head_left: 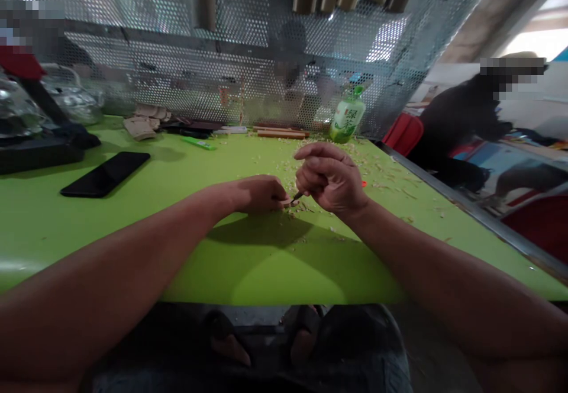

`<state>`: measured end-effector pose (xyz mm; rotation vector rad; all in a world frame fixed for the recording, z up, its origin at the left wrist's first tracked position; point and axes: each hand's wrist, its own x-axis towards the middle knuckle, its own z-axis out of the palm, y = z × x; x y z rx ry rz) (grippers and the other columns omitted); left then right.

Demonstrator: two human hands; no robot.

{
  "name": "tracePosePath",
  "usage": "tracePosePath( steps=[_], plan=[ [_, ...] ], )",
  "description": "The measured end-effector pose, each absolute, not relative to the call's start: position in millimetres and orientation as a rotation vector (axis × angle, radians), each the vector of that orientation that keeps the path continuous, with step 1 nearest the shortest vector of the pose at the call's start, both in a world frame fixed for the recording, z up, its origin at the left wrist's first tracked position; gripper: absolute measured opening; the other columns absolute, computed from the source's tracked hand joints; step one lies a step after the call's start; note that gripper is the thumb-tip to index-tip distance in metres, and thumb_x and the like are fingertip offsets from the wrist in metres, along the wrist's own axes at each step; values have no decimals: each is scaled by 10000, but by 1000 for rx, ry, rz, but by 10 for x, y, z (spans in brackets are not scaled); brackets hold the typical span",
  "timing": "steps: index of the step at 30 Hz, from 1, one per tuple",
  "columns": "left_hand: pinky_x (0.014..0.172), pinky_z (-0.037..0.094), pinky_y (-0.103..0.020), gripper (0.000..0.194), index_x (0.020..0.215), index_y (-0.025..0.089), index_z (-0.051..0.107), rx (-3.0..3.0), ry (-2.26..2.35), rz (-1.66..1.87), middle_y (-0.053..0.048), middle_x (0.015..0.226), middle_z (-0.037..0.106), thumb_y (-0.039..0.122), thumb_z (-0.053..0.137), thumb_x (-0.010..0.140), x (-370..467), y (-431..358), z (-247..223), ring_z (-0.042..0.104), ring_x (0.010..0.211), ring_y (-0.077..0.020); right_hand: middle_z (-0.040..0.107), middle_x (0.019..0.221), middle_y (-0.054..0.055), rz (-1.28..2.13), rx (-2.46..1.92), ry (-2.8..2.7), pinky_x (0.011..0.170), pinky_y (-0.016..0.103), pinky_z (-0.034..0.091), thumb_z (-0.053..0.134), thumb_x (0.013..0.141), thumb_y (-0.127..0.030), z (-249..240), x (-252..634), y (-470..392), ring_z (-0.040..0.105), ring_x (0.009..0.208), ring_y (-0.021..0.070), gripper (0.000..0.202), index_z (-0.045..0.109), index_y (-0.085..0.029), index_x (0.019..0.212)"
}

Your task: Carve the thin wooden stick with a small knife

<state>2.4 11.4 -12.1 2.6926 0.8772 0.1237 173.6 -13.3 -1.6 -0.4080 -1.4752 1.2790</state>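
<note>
My left hand (261, 194) rests low over the green table (284, 269), its fingers closed on a small pale wood piece (287, 202). Most of that piece is hidden by the hand. In my right hand (331, 177) is a thin dark carving knife (297, 196), gripped in curled fingers with the index finger raised. Its tip meets the wood piece, close to my left fingertips. Wood shavings (306, 206) lie scattered around both hands.
A black phone (106, 174) lies at left, near a black stand (44, 150). Along the back are carved wood pieces (144, 122), a green cutter (198, 143), wooden sticks (280, 133) and a green tea bottle (347, 115). Another person (470, 109) sits at right beyond the table's edge.
</note>
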Motion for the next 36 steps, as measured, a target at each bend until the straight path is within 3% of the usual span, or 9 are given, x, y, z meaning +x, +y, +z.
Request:
tracePosePath(
  steps=[15,28,36],
  plan=[
    [616,307,-257,219,625,154,547,2675,912,96,9,589,529,238,492,820,18,104,-108,412,587,-102,277,426,-114,1295,-369,-1499,384,218,268,592,781,-229,-58,1715,-137,219,368,62,138,677,-197,885],
    [574,271,-272,211,608,156,532,2694,858,101,10,570,505,221,496,805,-1,96,-96,372,545,-94,299,430,-103,1272,-364,-1515,413,223,237,590,746,-206,-124,1692,-187,223,381,59,136,694,-179,829],
    [626,316,-279,184,633,165,526,2734,844,90,-13,676,568,217,497,808,-2,133,-130,449,626,-119,360,435,-86,1328,-378,-1512,397,218,222,569,701,-133,-119,1621,-175,283,380,59,120,676,-162,749]
  ],
)
